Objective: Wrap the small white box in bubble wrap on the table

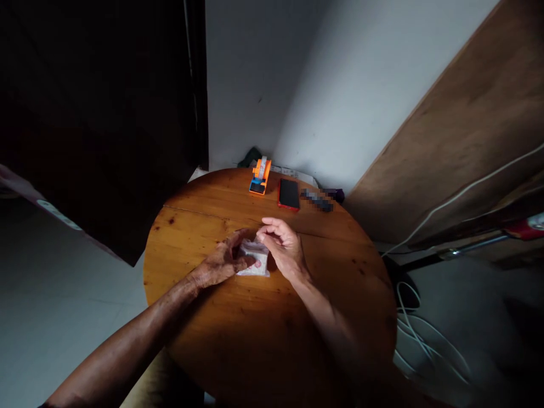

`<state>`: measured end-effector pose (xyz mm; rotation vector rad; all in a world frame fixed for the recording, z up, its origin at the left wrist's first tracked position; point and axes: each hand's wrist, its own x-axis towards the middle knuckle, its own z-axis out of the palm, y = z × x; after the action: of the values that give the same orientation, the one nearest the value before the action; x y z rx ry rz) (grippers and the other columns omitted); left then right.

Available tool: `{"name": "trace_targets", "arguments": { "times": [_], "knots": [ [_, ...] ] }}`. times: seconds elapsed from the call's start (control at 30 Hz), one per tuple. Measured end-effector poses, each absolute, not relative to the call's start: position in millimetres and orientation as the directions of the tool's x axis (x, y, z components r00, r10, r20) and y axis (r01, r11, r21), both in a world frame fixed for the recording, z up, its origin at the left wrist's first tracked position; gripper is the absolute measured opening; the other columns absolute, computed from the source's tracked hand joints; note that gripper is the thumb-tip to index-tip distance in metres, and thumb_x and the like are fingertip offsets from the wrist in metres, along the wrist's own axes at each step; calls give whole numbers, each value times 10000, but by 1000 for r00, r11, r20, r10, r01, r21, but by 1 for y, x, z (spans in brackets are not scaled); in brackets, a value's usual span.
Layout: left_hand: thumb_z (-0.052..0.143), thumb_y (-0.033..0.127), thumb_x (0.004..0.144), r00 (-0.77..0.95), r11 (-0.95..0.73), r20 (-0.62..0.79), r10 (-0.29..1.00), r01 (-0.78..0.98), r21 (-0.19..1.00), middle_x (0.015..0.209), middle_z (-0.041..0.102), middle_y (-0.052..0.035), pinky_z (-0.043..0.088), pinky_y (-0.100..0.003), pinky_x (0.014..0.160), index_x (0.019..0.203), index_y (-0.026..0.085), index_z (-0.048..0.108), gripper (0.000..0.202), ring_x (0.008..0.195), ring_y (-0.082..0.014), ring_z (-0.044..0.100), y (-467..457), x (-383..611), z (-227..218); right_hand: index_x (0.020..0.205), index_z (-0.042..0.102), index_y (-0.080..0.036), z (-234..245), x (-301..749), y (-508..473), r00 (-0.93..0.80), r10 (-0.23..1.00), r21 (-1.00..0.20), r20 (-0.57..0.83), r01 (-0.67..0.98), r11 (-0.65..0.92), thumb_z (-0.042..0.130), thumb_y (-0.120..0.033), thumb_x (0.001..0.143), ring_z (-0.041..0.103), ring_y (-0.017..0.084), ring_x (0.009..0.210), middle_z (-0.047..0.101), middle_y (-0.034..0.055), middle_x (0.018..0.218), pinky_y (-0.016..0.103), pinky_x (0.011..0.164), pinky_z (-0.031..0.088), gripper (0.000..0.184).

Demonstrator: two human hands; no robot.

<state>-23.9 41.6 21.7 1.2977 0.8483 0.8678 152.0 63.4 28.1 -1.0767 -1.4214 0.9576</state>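
A small white packet (256, 263) lies near the middle of the round wooden table (263, 328). My left hand (223, 262) rests on its left side, fingers curled over it and thumb pressed on top. From the right, my right hand (283, 243) reaches in with fingers bent and pinched at the packet's upper edge. What the packet holds is too small to make out.
At the table's far edge stand an orange and blue tape dispenser (260, 177), a phone in a red case (289, 194) and a dark blurred object (318, 199). A wooden board (463, 130) leans at right. White cables (420, 340) lie on the floor.
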Motion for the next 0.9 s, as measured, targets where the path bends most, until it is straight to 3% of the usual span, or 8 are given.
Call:
{"name": "trace_targets", "arguments": {
  "times": [0.2,0.37,0.5,0.67,0.9],
  "knots": [
    [721,358,788,390,23,-42,920,54,998,1265,619,-207,510,-437,909,1467,103,343,818,1105,-298,612,47,-25,17,1034,631,-224,27,148,61,-60,957,-952,283,106,288,649,-270,791,647,148,709,684,4,815,298,677,556,248],
    [685,396,811,354,-52,21,935,80,995,1239,639,-163,508,-399,890,1396,132,450,684,1076,-279,612,48,-23,19,1022,650,-215,31,149,55,-105,899,-868,425,235,438,593,-212,830,674,138,712,720,1,811,283,722,569,200],
    [675,416,817,322,-93,35,946,165,982,1161,672,-132,516,-371,827,1363,156,496,631,997,-257,626,47,-23,20,1010,678,-229,32,153,51,-148,815,-721,560,398,567,590,-177,869,712,157,778,761,9,855,299,777,575,175],
    [664,427,814,272,-100,24,962,269,958,1101,693,-112,508,-350,763,1362,155,513,630,925,-245,636,50,-26,17,1049,696,-254,30,157,47,-309,657,-417,688,573,706,565,-176,929,731,181,829,778,23,915,327,805,579,194],
    [682,419,808,276,-65,6,961,206,976,1146,693,-123,517,-365,832,1305,135,550,587,1001,-267,642,53,-28,20,1145,680,-257,29,159,48,-461,584,-228,668,620,751,492,-141,963,734,160,870,778,14,1007,290,805,591,287]
  ]
}}
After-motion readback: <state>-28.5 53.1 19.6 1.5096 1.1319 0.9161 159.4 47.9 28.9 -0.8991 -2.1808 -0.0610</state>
